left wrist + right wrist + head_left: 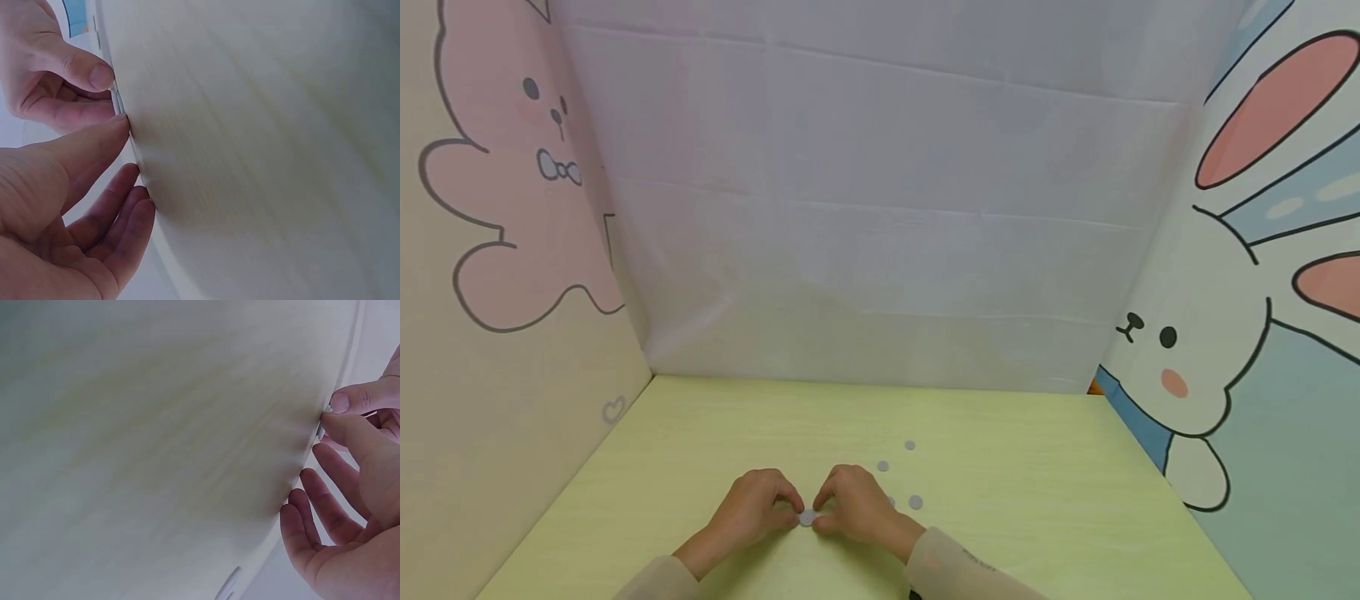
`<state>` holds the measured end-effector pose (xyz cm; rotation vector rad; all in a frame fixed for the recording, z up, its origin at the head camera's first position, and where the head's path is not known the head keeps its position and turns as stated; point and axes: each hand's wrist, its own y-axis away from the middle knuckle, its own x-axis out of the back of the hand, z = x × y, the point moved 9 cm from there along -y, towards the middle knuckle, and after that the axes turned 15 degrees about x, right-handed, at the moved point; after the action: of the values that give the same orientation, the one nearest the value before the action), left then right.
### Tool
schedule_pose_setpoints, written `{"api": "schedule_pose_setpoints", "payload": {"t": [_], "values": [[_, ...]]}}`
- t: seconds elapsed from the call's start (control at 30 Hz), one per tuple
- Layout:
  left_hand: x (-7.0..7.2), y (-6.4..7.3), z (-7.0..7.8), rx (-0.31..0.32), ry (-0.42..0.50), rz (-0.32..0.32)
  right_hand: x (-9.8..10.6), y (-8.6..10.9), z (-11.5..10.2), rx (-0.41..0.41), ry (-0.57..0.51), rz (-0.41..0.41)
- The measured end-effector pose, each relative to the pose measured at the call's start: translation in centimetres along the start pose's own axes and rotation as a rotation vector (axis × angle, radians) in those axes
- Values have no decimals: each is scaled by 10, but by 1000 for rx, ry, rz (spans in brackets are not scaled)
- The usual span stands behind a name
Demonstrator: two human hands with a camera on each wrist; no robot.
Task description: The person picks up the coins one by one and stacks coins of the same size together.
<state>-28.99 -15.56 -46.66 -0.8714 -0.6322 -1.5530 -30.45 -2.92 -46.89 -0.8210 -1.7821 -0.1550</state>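
The left hand (748,510) and the right hand (859,507) over there pinch opposite edges of a small, flat, round grey disc (807,518) at the pale yellow-green tabletop (1037,492). It looks light, stiff, perhaps slippery; I'd judge its thin rim the best hold.

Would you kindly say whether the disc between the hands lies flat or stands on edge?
Flat or nearly so: the grey disc shows its face from above, its thin edge from the side.
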Motion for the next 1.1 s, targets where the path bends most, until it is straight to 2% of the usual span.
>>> {"api": "schedule_pose_setpoints", "payload": {"t": [0.3, 0.67, 1.1], "values": [[-1, 0, -1, 4, 2, -11, 1, 1, -1, 8, -8, 14], [-1, -1, -4, 39, 3, -8, 1, -1, -4, 0, 9, 15], [0, 0, 0, -2, 3, -4, 0, -1, -3, 13, 20, 17]]}}
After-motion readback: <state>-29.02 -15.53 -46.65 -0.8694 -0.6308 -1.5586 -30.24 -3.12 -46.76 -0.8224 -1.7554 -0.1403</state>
